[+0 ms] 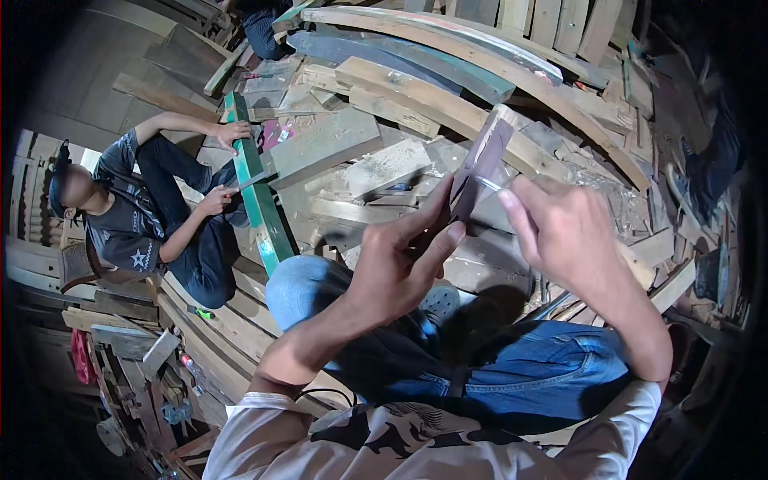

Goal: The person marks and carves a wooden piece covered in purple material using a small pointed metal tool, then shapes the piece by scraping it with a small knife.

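Note:
My left hand is closed around the lower end of a short wooden block, its fingers on one side and thumb on the other. The block is tilted upward, with a purplish-grey painted face and a dark groove or crack along it. My right hand is closed on a tool with a thin, shiny metal shaft. The shaft points left and meets, or nearly meets, the block's face. Fingers hide the tool's handle, so I cannot tell its exact kind. Both hands are raised above my bent knees.
At the left, a seated co-worker holds a blade-like tool against a green beam. Long beams and a wide plank lie ahead among scraps and shavings. A green-handled tool rests on the left boards.

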`<state>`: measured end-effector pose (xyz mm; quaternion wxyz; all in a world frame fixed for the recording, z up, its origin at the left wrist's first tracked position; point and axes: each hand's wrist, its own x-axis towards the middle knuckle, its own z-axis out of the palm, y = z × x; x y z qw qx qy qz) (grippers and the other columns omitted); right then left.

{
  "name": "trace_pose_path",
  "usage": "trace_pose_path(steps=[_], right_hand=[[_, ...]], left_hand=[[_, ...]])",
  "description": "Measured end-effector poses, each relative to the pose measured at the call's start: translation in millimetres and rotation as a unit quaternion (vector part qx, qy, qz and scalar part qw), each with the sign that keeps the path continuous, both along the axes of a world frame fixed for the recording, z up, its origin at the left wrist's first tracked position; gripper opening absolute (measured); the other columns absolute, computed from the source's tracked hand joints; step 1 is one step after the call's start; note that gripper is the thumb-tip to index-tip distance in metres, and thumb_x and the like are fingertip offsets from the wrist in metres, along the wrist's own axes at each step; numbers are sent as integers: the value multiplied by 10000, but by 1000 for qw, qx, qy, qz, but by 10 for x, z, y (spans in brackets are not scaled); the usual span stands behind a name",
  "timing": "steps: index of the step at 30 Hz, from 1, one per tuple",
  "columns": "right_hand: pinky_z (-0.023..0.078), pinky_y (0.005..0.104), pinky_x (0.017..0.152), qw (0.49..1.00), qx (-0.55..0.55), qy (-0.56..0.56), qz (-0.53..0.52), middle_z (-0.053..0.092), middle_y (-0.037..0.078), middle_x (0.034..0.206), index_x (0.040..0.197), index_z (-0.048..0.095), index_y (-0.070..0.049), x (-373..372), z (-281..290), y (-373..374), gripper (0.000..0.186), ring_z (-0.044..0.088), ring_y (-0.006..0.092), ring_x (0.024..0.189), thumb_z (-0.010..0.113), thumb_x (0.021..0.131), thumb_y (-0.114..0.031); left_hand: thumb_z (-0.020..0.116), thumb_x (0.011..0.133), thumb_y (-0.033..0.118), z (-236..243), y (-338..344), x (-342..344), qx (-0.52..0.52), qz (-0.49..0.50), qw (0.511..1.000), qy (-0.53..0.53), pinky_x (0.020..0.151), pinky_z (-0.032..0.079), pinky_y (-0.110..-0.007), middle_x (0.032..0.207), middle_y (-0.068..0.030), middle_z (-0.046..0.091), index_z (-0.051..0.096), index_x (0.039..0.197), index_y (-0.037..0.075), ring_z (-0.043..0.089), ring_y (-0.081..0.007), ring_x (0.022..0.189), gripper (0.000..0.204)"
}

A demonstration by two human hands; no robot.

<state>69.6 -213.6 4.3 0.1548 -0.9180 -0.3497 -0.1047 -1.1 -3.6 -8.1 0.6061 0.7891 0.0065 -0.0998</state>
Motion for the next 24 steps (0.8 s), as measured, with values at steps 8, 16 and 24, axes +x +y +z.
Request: trace_pose_path(steps=[8, 16, 24], right_hand=[[495, 468, 506, 995, 96, 6, -7, 583, 174, 595, 804, 609, -25, 57, 43, -58, 268, 619, 386, 548, 590, 957, -245], [506, 442, 474, 999, 28, -11, 10, 601, 153, 590, 840, 616, -41, -9, 7, -8, 239, 632, 333, 501, 588, 955, -249], [500, 453, 486, 1000, 19, 12, -1, 598, 162, 612, 845, 606, -35, 9, -4, -7, 250, 615, 374, 516, 591, 959, -257]], left_hand=[[590, 1006, 173, 58, -18, -17, -43, -12, 999, -6, 547, 457, -221, 799, 2, 641, 372, 1504, 31, 536, -40, 616, 562], [555, 1025, 188, 90, 8, -21, -96, -8, 994, 49, 539, 446, -201, 910, -25, 683, 357, 1519, 62, 525, -37, 604, 547], [541, 1026, 154, 105, 4, -17, -109, -4, 992, 60, 519, 443, -205, 906, -46, 686, 355, 1509, 22, 496, -30, 581, 534]])
